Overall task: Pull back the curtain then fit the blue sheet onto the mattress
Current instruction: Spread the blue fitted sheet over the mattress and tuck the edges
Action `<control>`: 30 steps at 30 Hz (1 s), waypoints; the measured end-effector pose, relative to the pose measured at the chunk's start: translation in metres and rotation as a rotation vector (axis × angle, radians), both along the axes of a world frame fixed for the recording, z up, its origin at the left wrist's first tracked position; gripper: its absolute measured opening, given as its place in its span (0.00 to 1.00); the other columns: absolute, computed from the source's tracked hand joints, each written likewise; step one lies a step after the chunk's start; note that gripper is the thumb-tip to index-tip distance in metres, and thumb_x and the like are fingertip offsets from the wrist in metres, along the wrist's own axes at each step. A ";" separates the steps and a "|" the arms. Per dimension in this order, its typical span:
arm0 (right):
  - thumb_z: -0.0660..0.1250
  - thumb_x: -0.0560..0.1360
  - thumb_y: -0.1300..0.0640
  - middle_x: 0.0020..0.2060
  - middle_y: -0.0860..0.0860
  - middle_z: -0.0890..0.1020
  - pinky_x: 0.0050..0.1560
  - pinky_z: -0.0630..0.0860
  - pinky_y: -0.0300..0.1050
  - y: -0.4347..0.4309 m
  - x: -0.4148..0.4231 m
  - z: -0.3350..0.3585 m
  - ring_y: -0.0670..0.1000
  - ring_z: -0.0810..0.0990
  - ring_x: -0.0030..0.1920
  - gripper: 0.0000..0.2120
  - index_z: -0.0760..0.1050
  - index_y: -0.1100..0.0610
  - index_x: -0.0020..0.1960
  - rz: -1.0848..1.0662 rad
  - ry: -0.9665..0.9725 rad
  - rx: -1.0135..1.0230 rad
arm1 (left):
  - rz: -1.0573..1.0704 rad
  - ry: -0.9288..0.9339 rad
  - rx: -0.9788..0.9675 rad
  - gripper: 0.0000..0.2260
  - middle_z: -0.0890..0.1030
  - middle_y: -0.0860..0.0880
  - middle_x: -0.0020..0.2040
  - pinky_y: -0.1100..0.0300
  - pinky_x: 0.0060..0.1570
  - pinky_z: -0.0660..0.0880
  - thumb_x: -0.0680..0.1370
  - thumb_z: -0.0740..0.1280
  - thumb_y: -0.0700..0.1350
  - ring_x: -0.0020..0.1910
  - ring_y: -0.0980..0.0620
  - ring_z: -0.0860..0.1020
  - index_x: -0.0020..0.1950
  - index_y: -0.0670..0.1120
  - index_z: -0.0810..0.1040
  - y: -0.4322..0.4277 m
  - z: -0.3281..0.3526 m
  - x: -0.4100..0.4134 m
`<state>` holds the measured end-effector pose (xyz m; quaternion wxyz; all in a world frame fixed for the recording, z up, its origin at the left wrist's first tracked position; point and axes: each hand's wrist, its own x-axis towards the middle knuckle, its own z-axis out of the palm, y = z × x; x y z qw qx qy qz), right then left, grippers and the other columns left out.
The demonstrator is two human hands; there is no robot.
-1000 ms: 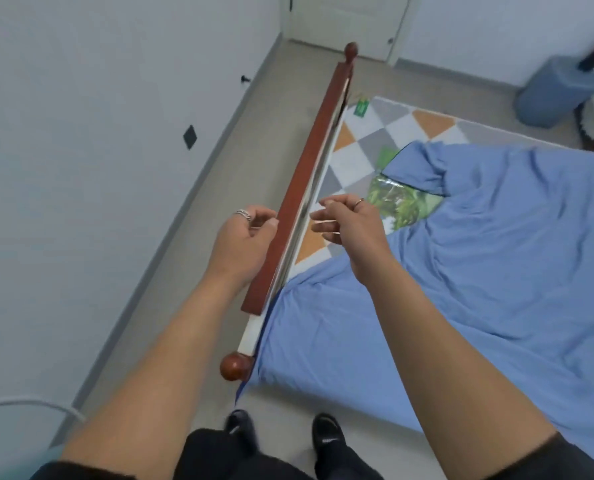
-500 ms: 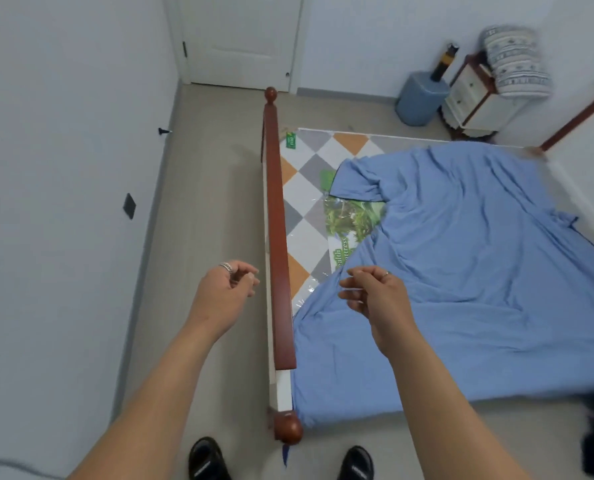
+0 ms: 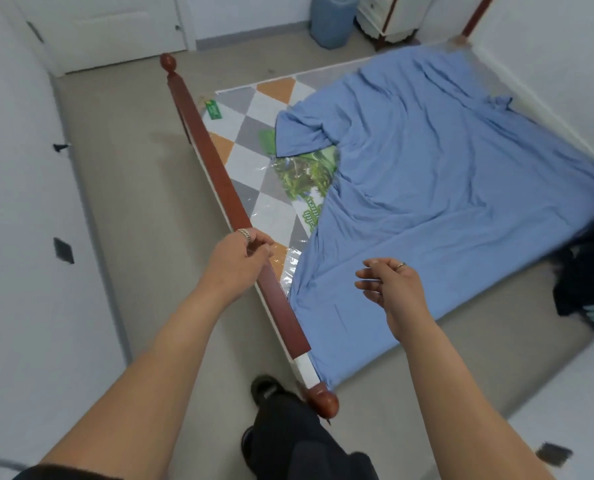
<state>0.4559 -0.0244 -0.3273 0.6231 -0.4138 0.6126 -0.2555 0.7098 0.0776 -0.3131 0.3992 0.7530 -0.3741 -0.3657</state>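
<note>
The blue sheet [image 3: 437, 188] lies loose and wrinkled over most of the mattress [image 3: 254, 119]. Its far-left corner is folded back, baring the mattress's diamond-patterned, plastic-wrapped top and a green label. A red-brown wooden bed rail [image 3: 219, 174] runs diagonally along the mattress's left edge. My left hand [image 3: 240, 261] hovers at this rail, fingers curled together with nothing seen in them. My right hand [image 3: 389, 282] hangs above the near part of the sheet, fingers loosely apart, holding nothing. No curtain is in view.
A white wall with a black socket [image 3: 63, 250] leaves a narrow floor strip left of the rail. A door [image 3: 115, 26], blue bin [image 3: 330, 22] and white nightstand [image 3: 385, 15] stand at the far end. Dark clothing [image 3: 589, 289] lies at the right. My shoe [image 3: 266, 389] is by the bedpost.
The view has swung, so the bed now lies diagonally. My left hand has come over the rail. My right hand has moved right above the sheet and its fingers have loosened apart.
</note>
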 end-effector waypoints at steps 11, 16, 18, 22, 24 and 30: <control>0.66 0.78 0.57 0.43 0.57 0.86 0.41 0.78 0.45 -0.072 0.064 -0.104 0.53 0.84 0.39 0.07 0.79 0.61 0.52 -0.194 0.083 0.226 | -0.399 -0.219 0.189 0.08 0.81 0.63 0.43 0.76 0.42 0.70 0.78 0.67 0.45 0.42 0.65 0.78 0.48 0.60 0.79 -0.119 -0.066 0.100; 0.68 0.77 0.56 0.43 0.55 0.86 0.41 0.79 0.44 -0.101 0.080 -0.119 0.51 0.85 0.39 0.06 0.79 0.59 0.50 -0.280 0.109 0.288 | -0.548 -0.254 0.228 0.11 0.79 0.64 0.40 0.78 0.37 0.67 0.77 0.68 0.44 0.43 0.67 0.77 0.46 0.62 0.76 -0.197 -0.101 0.106; 0.68 0.77 0.56 0.43 0.55 0.86 0.42 0.79 0.44 -0.107 0.078 -0.134 0.51 0.85 0.39 0.05 0.79 0.58 0.50 -0.337 0.156 0.316 | -0.718 -0.253 0.269 0.09 0.78 0.67 0.40 0.76 0.38 0.68 0.77 0.67 0.47 0.42 0.68 0.77 0.47 0.63 0.77 -0.231 -0.128 0.093; 0.70 0.75 0.57 0.43 0.56 0.86 0.41 0.78 0.44 -0.103 0.077 -0.181 0.52 0.84 0.39 0.02 0.79 0.55 0.46 -0.330 0.277 0.419 | -1.082 -0.274 0.365 0.11 0.78 0.61 0.44 0.59 0.46 0.75 0.77 0.65 0.45 0.44 0.59 0.79 0.57 0.56 0.79 -0.290 -0.211 0.068; 0.71 0.74 0.58 0.41 0.56 0.86 0.44 0.79 0.47 -0.096 0.081 -0.218 0.52 0.85 0.40 0.02 0.79 0.56 0.46 -0.294 0.338 0.509 | -1.186 -0.310 0.370 0.12 0.79 0.56 0.47 0.58 0.46 0.74 0.77 0.63 0.44 0.46 0.53 0.79 0.58 0.55 0.79 -0.314 -0.267 0.058; 0.73 0.72 0.57 0.39 0.51 0.83 0.43 0.72 0.43 -0.087 0.115 -0.368 0.54 0.83 0.45 0.06 0.78 0.54 0.47 -0.304 0.571 0.527 | -1.719 -0.711 0.447 0.14 0.77 0.47 0.58 0.52 0.51 0.73 0.76 0.65 0.45 0.56 0.42 0.78 0.62 0.51 0.74 -0.332 -0.428 0.045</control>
